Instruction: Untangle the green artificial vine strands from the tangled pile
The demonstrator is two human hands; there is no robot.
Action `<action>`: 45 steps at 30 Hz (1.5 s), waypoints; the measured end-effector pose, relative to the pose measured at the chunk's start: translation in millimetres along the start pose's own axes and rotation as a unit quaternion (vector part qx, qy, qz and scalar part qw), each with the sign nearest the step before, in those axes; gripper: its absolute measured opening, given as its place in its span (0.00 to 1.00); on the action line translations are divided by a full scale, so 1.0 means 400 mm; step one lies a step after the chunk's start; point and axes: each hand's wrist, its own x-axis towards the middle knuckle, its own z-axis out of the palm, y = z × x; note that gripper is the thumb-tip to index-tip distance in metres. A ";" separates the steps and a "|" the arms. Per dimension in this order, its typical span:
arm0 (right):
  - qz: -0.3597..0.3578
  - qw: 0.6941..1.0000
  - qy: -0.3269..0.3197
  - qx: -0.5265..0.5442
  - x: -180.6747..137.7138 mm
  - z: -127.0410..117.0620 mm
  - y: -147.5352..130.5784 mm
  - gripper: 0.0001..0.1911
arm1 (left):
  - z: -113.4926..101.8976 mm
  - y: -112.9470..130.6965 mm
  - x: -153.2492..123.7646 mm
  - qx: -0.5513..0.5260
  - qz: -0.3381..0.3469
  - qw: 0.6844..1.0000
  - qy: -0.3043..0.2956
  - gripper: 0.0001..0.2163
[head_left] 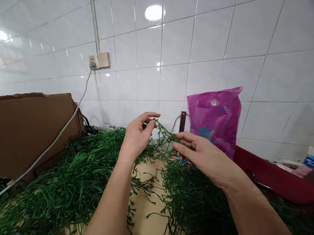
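Between my two hands, raised over the table, is a thin branched green plastic stem [163, 132]. My left hand [140, 131] pinches its upper end between thumb and fingers, with the index finger stretched out above. My right hand [193, 147] closes on the lower part of the stem, thumb against the fingers. Below and to the left spreads a large heap of similar green stems [95, 165]. A second, darker pile of green stems [190, 191] lies under my right hand. Several loose stems [151, 185] stray across the strip of tabletop between the heaps.
A brown cardboard box [30, 131] stands at the left, with a grey cable [62, 130] running past it from a wall socket [93, 62]. A purple plastic bag [216, 116] leans on the tiled wall. At the right is a red container edge [276, 177].
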 end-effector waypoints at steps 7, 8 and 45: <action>0.010 1.000 -0.009 -0.023 -0.014 -0.040 0.022 0.25 | -0.057 -0.006 -0.008 0.188 -0.001 0.979 -0.084 0.13; 0.013 1.000 0.000 -0.013 -0.014 -0.045 0.026 0.25 | -0.061 -0.007 -0.008 0.192 0.010 0.978 -0.086 0.14; 0.018 0.990 0.101 0.097 0.008 -0.040 0.053 0.16 | -0.136 -0.033 -0.013 -0.013 -0.148 0.966 -0.214 0.20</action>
